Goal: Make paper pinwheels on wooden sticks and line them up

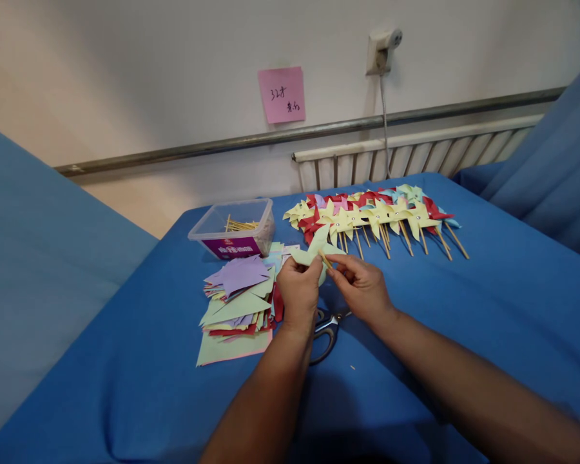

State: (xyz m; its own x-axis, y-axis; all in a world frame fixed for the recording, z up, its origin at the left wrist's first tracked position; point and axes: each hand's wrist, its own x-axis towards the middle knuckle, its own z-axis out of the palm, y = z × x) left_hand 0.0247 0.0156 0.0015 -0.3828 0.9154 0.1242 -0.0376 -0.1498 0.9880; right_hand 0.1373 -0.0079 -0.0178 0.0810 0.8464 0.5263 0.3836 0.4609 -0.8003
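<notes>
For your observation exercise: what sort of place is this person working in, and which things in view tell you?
Probably an indoor craft workstation, not a workshop: a blue-covered table against a wall, with a radiator, a wall socket and a pink note. Both hands, left and right, hold a paper pinwheel.

Two bare forearms — no sleeves, left grip (298, 291) and right grip (362, 288) ungloved.

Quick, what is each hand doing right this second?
Left hand: closed on the pale green paper pinwheel.
Right hand: fingertips pinched on the thin wooden stick at the pinwheel.
</notes>
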